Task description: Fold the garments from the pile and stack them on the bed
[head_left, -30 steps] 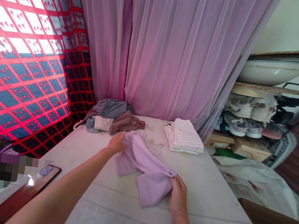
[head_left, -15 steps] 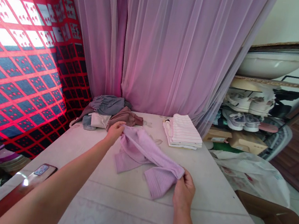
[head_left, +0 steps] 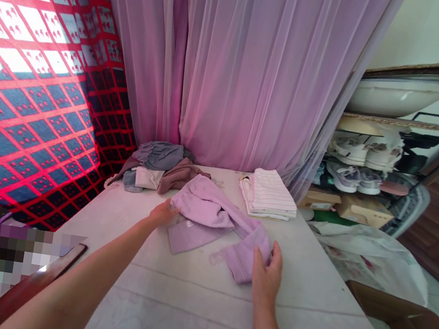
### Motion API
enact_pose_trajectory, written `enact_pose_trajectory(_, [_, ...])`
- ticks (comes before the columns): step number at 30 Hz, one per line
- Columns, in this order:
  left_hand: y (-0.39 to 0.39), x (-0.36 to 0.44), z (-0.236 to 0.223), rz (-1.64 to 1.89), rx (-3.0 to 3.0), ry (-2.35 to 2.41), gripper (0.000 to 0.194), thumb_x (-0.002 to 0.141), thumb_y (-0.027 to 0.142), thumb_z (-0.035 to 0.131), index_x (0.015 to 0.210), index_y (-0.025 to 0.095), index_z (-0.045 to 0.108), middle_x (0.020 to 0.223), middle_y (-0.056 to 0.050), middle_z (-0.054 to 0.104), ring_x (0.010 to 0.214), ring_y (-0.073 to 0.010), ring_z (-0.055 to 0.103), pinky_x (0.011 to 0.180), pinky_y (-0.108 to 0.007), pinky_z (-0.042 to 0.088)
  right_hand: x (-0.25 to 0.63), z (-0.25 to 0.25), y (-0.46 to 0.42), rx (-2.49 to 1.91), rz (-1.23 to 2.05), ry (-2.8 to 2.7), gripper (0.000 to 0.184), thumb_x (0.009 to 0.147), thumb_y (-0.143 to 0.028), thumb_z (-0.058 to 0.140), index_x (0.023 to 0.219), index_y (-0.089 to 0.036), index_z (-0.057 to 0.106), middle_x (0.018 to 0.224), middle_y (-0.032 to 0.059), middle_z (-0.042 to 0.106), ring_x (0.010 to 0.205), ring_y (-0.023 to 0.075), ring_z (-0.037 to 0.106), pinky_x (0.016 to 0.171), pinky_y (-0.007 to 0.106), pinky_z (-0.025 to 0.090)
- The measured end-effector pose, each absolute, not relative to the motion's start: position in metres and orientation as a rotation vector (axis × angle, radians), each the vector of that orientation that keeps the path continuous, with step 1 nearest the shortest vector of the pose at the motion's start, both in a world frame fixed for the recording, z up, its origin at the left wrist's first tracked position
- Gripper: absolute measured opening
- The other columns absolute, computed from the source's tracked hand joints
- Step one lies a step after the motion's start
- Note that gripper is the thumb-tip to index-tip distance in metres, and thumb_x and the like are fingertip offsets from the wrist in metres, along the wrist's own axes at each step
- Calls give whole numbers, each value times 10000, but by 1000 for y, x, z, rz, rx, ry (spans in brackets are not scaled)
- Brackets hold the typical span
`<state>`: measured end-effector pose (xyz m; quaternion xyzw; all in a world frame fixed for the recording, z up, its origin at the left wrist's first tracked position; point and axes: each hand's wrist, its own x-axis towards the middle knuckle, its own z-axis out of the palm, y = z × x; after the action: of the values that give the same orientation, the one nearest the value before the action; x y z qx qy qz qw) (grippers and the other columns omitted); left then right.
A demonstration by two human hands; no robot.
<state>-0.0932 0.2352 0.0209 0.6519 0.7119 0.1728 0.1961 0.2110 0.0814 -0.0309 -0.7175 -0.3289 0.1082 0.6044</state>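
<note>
A pair of lilac ribbed trousers lies loosely bunched on the table, gathered waistband toward the far left and the legs bent toward me. My left hand is closed at the waistband's left edge, its fingertips partly hidden by the cloth. At the right, my right hand is open, thumb and fingers apart, beside the bent leg of the trousers and holding nothing. A small white label shows on the lilac fabric.
Rumpled grey, brown and white clothes lie at the back left. A folded striped stack stands back right. A red phone, partly pixelated, lies near my left forearm. Beyond the right edge are a shoe rack and a brown box.
The trousers have come down onto the table and the right-hand leg has folded inward. My right hand has let go and opened. My left hand has moved slightly nearer to me.
</note>
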Motion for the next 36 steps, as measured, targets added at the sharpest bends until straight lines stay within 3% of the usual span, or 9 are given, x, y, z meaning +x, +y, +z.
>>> enact_pose_trajectory(5, [242, -87, 16, 562, 1644, 2049, 647, 705, 478, 658, 1283, 220, 522, 1167, -128, 660, 1138, -355, 567, 926, -445, 418, 215, -43, 87, -1683, 109, -963, 809, 699, -595, 573, 1331, -108, 442, 1303, 213, 509, 1208, 334, 461, 1014, 464, 347])
enact_pose_trajectory(9, [248, -75, 19, 748, 1563, 1918, 548, 660, 324, 671, 1201, 270, 596, 890, -22, 707, 913, -241, 648, 813, -346, 463, 219, -51, 88, -1676, -49, -1045, 759, 733, -573, 533, 1298, -70, 472, 1340, 255, 455, 1251, 359, 411, 1007, 500, 342])
enact_pose_trajectory(12, [247, -70, 27, 947, 1465, 1753, 460, 655, 280, 623, 1110, 221, 658, 751, -4, 670, 735, -174, 632, 699, -294, 477, 217, -49, 87, -1667, -134, -1084, 639, 778, -513, 501, 1256, -90, 519, 1347, 245, 450, 1255, 348, 406, 993, 503, 353])
enact_pose_trajectory(17, [236, -88, 64, 1300, 1265, 1493, 407, 618, 318, 589, 972, 141, 681, 763, -34, 661, 646, -120, 588, 663, -272, 493, 211, -47, 85, -1745, -170, -1172, 510, 778, -449, 511, 1175, -141, 595, 1351, 206, 451, 1223, 340, 430, 960, 497, 376])
enact_pose_trajectory(21, [206, -125, 84, 1564, 1102, 1402, 338, 590, 331, 557, 875, 166, 634, 741, -4, 625, 643, -107, 569, 648, -260, 495, 212, -55, 85, -1975, -82, -1275, 467, 717, -392, 575, 1134, -193, 646, 1332, 180, 464, 1198, 363, 439, 929, 498, 376])
enact_pose_trajectory(24, [169, -152, 70, 1792, 813, 1346, 264, 510, 268, 594, 760, 181, 595, 676, 35, 577, 580, -86, 517, 558, -215, 461, 213, -55, 82, -2023, -14, -1288, 440, 705, -323, 567, 1123, -225, 665, 1296, 151, 506, 1145, 335, 491, 907, 459, 394])
enact_pose_trajectory(27, [132, -169, 38, 1788, 662, 1450, 301, 492, 262, 580, 783, 184, 595, 655, 43, 560, 556, -90, 500, 509, -211, 444, 215, -47, 78, -1926, 117, -1252, 413, 714, -276, 486, 1065, -217, 695, 1135, 119, 613, 1001, 273, 580, 846, 395, 442])
enact_pose_trajectory(32, [104, -173, 2, 1788, 687, 1519, 322, 517, 319, 596, 809, 183, 605, 644, 45, 554, 547, -102, 493, 499, -228, 452, 229, -12, 87, -1686, 345, -1149, 410, 706, -380, 492, 1008, -208, 712, 962, 62, 693, 828, 234, 612, 779, 345, 477])
enact_pose_trajectory(36, [105, -169, 0, 1771, 789, 1570, 318, 565, 330, 595, 846, 183, 617, 701, 39, 555, 568, -93, 504, 535, -224, 474, 238, 21, 110, -1766, 45, -947, 578, 721, -377, 484, 1215, -100, 597, 1190, 170, 614, 1055, 306, 552, 886, 425, 423])
